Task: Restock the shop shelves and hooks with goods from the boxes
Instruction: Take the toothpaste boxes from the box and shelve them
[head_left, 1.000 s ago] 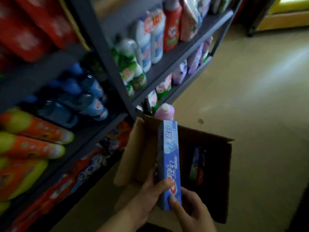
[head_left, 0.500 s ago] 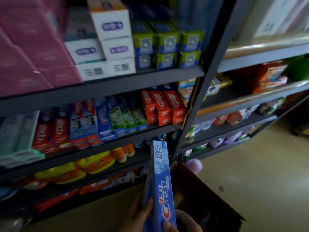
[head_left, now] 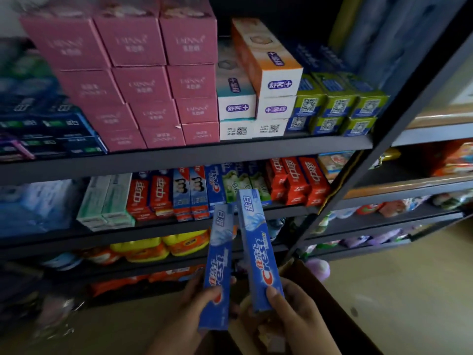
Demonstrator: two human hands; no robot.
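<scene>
My left hand [head_left: 190, 301] grips one blue toothpaste box [head_left: 217, 267] and my right hand [head_left: 294, 311] grips another [head_left: 257, 249], both by their lower ends. I hold them upright above the open cardboard box [head_left: 330, 311], angled toward the toothpaste shelf [head_left: 153, 226], probably to slot them beside the matching blue boxes [head_left: 215, 185].

Both hands, left [head_left: 189, 303] and right [head_left: 294, 311], raised side by side, fingers curled gripping.

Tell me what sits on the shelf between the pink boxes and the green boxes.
In the head view, white boxes, one with an orange top, stand stacked between the pink boxes and the green boxes.
</scene>
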